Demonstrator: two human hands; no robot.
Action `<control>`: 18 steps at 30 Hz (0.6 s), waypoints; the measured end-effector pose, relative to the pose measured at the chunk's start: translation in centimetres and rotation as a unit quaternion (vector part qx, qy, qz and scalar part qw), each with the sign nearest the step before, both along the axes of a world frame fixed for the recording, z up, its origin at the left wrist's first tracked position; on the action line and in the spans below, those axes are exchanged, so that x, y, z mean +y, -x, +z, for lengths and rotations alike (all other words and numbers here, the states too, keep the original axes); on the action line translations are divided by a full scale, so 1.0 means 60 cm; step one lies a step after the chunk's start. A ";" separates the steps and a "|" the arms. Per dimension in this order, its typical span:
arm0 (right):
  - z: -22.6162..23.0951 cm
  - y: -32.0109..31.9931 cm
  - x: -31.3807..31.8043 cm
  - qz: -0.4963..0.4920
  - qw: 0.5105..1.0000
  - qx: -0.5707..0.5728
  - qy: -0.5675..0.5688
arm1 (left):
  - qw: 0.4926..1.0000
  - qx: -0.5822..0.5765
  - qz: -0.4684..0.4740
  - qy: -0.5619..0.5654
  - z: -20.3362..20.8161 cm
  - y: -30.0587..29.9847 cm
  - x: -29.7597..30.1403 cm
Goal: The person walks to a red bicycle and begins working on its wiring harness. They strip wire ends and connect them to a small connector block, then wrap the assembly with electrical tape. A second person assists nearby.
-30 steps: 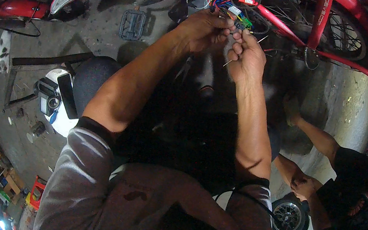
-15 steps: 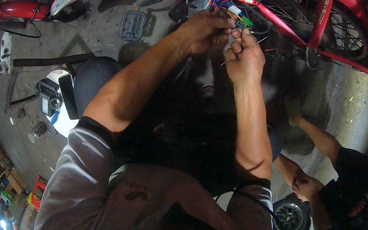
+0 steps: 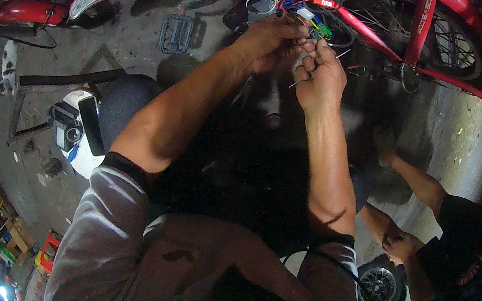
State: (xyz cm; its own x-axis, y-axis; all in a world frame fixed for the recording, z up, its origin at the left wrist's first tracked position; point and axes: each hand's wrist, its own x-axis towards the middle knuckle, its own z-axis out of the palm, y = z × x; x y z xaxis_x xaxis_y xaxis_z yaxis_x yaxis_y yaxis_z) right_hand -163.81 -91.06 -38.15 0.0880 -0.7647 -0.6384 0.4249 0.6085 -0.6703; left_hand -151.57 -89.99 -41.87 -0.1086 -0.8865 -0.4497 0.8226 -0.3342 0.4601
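My left hand (image 3: 271,43) is closed, its thumb and fingers pinching at the wire bundle (image 3: 309,17) that hangs from the red bike frame (image 3: 368,36). Beside it, my right hand (image 3: 324,73) is closed too, its fingertips meeting those of the left at a small dark connector (image 3: 314,35). A thin pale rod (image 3: 344,53) passes through the right hand and sticks out at both sides; whether it is a wire or a tool I cannot tell. Green connectors (image 3: 323,31) and a white-labelled plug (image 3: 304,14) sit just above the fingertips.
A black pedal (image 3: 176,34) and a spoked wheel (image 3: 452,51) belong to the bike. To my left, a white stool (image 3: 87,156) bears a phone (image 3: 91,126) and a device. At right, another person's forearms (image 3: 416,178) are near a small wheel (image 3: 380,288).
Both hands stay at the wires, with only slight finger shifts. The bike and pedal sit a little differently in the picture as the view moves slightly.
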 end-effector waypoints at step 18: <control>-0.010 0.001 0.003 -0.048 0.966 0.187 0.172 | 1.000 -0.017 0.009 0.009 -0.003 -0.002 0.001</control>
State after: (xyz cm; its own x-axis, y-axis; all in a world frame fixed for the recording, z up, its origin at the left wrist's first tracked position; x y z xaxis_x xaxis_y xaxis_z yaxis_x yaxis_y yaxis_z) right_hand -163.87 -90.91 -38.78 -0.1811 -0.9305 -0.3184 0.1578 0.2921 -0.9433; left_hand -151.46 -89.92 -42.04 -0.0779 -0.8963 -0.4365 0.8125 -0.3108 0.4932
